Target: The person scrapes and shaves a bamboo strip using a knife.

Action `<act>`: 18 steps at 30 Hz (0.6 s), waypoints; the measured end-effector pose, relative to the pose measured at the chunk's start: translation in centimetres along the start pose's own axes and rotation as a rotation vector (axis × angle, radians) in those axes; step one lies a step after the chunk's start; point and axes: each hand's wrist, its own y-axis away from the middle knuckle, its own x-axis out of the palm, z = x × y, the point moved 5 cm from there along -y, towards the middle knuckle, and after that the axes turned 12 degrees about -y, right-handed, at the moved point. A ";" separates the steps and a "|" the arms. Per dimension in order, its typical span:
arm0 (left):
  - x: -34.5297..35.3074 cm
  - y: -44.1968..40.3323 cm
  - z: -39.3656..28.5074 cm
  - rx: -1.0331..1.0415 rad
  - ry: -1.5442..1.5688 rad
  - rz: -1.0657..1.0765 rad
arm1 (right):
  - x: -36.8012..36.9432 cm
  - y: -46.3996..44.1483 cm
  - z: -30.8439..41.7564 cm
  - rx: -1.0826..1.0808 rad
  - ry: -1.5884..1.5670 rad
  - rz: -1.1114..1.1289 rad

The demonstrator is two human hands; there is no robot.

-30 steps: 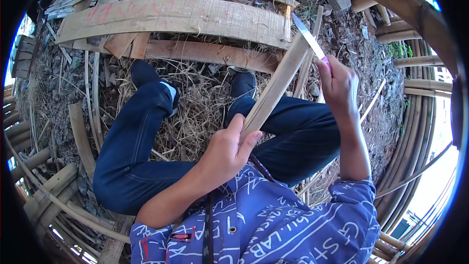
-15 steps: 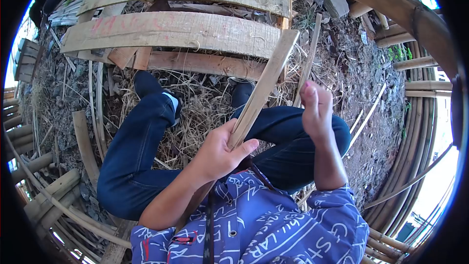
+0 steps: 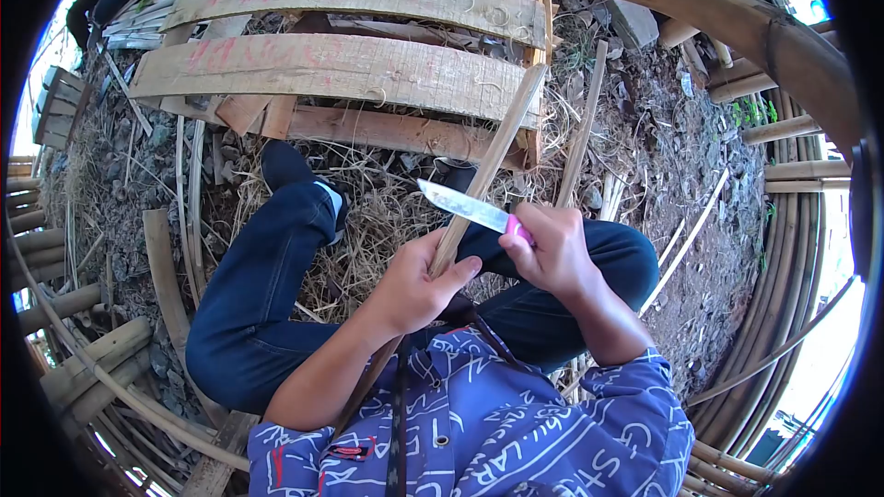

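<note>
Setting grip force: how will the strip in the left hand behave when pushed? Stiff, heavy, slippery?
Probably fairly stiff: the strip runs straight out beyond the left hand with no visible sag. Likely light for its length, since it looks slim. Perhaps not very slippery, as its surface looks dull and dry.
</note>
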 end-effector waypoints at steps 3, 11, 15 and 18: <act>0.0 0.0 -0.6 0.013 -0.003 0.046 | 0.5 0.0 0.3 -0.047 0.112 0.033; 0.5 0.2 -0.6 0.033 -0.065 -0.038 | 0.2 -0.2 1.0 0.011 0.266 0.019; 0.7 0.4 -0.9 0.051 -0.103 -0.013 | -1.8 -0.7 -0.6 0.068 0.339 -0.015; 0.8 0.4 -0.9 -0.027 -0.078 0.023 | -2.0 -0.8 -0.7 0.058 0.355 0.010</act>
